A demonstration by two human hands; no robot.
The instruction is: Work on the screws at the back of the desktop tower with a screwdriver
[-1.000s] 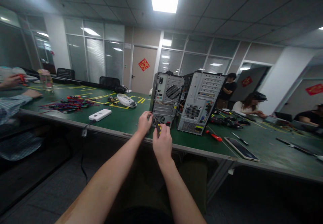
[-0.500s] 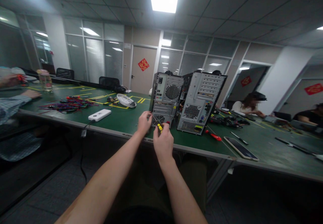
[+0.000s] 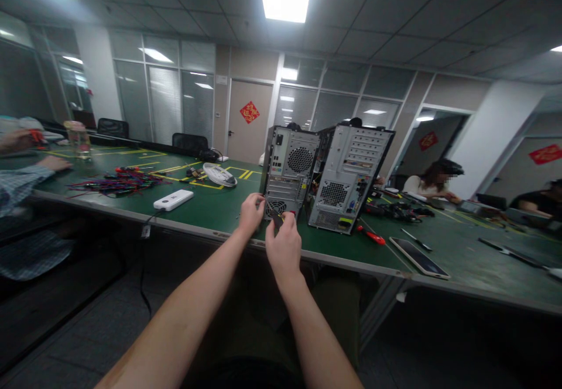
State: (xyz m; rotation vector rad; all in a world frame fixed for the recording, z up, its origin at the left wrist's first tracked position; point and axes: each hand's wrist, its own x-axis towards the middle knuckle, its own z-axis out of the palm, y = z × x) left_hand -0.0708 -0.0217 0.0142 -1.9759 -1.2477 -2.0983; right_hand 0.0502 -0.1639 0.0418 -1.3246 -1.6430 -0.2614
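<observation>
My right hand (image 3: 284, 241) is closed around the handle of a black-and-yellow screwdriver (image 3: 276, 218). The screwdriver points up and left toward the lower back panel of a computer tower (image 3: 287, 172). At that tower's lower left edge, my left hand (image 3: 252, 213) has its fingers pinched together near the screwdriver's tip end; what lies between them is hidden. The tower stands upright with its fan grilles and ports facing me. Close on its right stands a second computer tower (image 3: 338, 193), also showing its back.
Left on the green table (image 3: 211, 213) lie a white power strip (image 3: 173, 200), a wire pile (image 3: 120, 181) and a white round frame (image 3: 219, 174). A red screwdriver (image 3: 373, 236), a phone (image 3: 419, 257) and black cables (image 3: 399, 210) lie right. Other people sit at both sides.
The screwdriver's handle has turned in my right hand, so its dark side shows where yellow did. My left hand has stayed in place, and both towers stand as before.
</observation>
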